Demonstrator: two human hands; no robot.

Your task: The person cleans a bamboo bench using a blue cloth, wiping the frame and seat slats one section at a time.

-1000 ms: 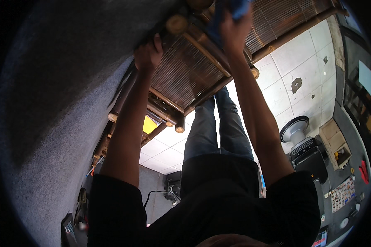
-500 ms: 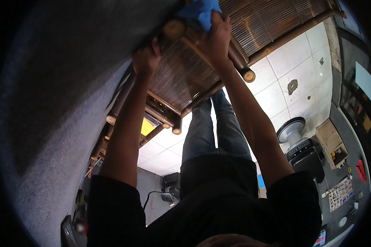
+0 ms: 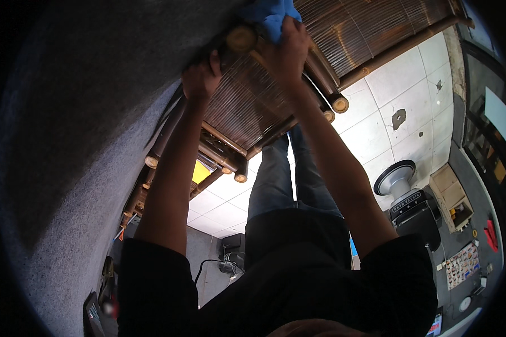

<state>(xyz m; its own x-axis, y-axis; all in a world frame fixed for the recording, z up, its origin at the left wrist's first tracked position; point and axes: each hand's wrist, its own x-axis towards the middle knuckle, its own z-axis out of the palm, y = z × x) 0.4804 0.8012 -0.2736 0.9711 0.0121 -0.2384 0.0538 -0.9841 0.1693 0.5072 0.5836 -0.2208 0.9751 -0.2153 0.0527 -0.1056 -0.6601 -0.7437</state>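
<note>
A crumpled blue cloth (image 3: 272,16) is in my right hand (image 3: 291,50), whose fingers close on it at the top of the view. Cloth and hand rest against a brown bamboo bench (image 3: 247,98), close to the round cut end of a thick pole (image 3: 241,39). My left hand (image 3: 201,77) is wrapped around the bench's dark bamboo rail beside the grey wall, thumb pointing up. Its other fingers are partly hidden in shadow.
A grey textured wall (image 3: 78,185) runs along the left. Another slatted bamboo piece (image 3: 371,33) stands at upper right. White floor tiles (image 3: 371,126) have broken spots. A barber-type chair (image 3: 413,210) with a round base and a wooden box (image 3: 452,199) are at right.
My right hand has shifted slightly left with the blue cloth, uncovering another bamboo end beside my forearm. The left hand stays nearly in place.
</note>
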